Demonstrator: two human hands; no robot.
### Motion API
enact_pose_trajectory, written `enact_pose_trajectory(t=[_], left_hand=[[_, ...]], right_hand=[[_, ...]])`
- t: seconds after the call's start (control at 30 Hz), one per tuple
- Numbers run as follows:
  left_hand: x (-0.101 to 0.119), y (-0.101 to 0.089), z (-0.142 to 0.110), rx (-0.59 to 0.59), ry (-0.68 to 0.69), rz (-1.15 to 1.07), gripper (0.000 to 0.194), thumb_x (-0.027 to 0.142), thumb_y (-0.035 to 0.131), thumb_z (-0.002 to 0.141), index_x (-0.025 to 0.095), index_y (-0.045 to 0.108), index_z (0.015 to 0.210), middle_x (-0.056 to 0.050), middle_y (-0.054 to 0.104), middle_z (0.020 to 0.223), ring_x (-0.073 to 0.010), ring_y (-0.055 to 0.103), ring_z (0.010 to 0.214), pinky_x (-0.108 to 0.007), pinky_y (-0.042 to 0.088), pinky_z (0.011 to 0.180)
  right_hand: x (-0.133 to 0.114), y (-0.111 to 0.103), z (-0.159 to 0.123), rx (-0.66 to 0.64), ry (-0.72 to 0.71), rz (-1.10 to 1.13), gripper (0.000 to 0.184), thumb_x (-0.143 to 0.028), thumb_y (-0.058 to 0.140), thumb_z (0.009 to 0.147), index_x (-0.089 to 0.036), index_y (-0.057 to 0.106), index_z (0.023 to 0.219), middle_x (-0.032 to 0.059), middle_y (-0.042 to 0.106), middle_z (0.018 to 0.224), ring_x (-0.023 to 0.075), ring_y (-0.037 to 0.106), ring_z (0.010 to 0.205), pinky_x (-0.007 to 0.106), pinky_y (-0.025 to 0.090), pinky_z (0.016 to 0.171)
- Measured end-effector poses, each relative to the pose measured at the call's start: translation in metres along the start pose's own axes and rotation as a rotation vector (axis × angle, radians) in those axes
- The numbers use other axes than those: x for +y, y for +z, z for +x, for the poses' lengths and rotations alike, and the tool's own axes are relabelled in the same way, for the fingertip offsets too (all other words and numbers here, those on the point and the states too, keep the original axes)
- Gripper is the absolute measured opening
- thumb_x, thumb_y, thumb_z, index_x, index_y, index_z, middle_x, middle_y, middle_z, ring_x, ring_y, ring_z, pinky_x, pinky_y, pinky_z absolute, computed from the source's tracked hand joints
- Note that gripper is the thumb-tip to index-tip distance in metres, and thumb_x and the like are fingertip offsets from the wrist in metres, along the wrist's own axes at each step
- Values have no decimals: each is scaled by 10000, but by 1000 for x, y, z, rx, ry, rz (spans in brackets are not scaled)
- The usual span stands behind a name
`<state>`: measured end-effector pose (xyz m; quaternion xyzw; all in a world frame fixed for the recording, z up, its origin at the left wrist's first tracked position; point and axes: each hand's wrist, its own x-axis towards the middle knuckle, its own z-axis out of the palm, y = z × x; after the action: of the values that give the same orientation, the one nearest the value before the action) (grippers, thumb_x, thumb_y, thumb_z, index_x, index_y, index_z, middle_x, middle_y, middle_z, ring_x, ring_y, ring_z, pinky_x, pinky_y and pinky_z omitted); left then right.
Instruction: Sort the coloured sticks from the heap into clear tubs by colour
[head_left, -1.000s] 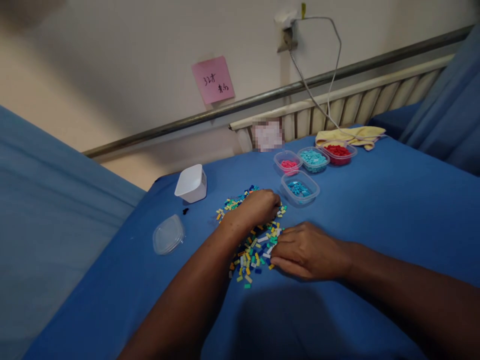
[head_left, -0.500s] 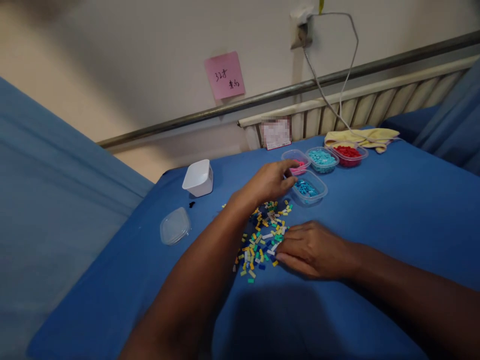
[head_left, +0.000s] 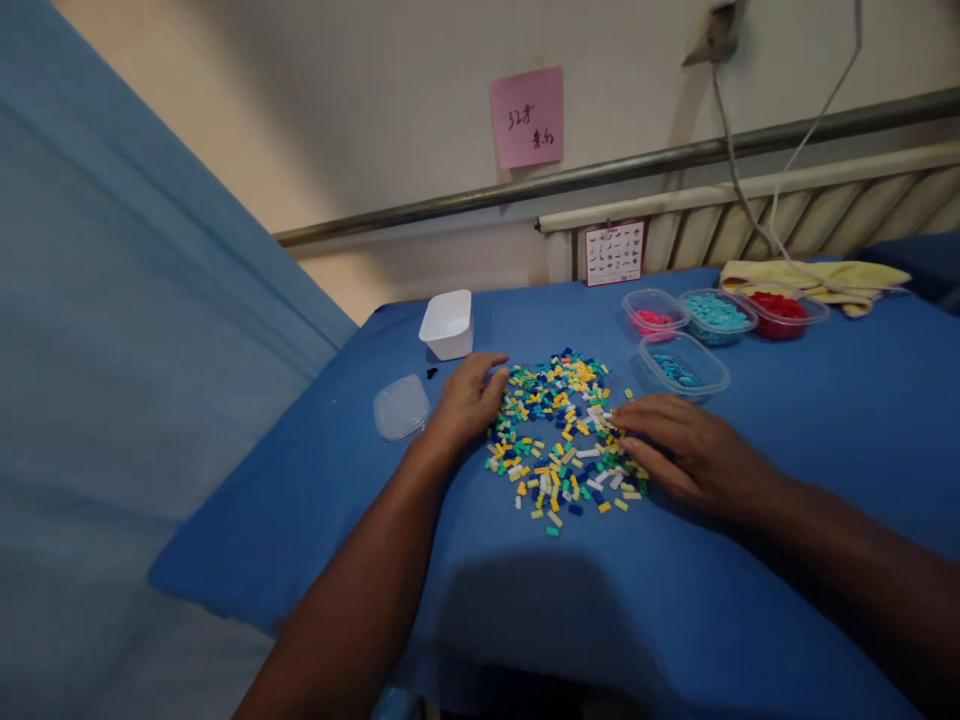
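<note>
A pile of several small coloured bricks [head_left: 559,440], yellow, blue, green and white, lies on the blue table cover [head_left: 787,420]. My left hand [head_left: 466,400] rests flat at the pile's left edge, fingers loosely stretched toward it. My right hand [head_left: 686,450] lies at the pile's right edge with fingers extended, the tips touching bricks. Neither hand visibly holds anything. Behind the pile stands a clear tub with blue bricks [head_left: 681,366].
A white square tub [head_left: 448,323] and a clear lid [head_left: 402,407] sit to the left. Three clear tubs hold pink [head_left: 655,312], turquoise [head_left: 716,314] and red [head_left: 784,311] bricks at the back. A yellow cloth [head_left: 817,275] and a cable lie beyond. The table's left edge drops off near the lid.
My left hand drew back from the tubs behind the pile to the pile's left side. The camera view shifted, so everything sits further right. My right hand stays at the pile's right edge.
</note>
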<state>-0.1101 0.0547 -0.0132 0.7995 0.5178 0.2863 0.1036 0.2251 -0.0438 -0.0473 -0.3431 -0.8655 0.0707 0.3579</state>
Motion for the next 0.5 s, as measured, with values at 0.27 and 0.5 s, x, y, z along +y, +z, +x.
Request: enact_pose_trajectory(t=[0.27, 0.5], left_hand=[[41, 34, -9, -261, 87, 231, 573, 510, 416, 1146, 181, 521, 1603, -195, 453, 1693, -346, 388, 1591, -600, 223, 1328], [0, 20, 0, 102, -9, -47, 451, 386, 367, 1157, 135, 735, 1224, -154, 740, 1323, -277, 647, 1298, -435, 436, 1184]], right_hand=[[2, 17, -7, -270, 4, -47, 559, -399, 566, 1115, -241, 497, 1647, 159, 574, 1634, 360, 543, 1518, 640, 464, 1239], [-9, 13, 9, -277, -58, -49, 505, -357, 541, 1130, -211, 536, 1614, 162, 580, 1628, 327, 534, 1529, 584, 469, 1255]])
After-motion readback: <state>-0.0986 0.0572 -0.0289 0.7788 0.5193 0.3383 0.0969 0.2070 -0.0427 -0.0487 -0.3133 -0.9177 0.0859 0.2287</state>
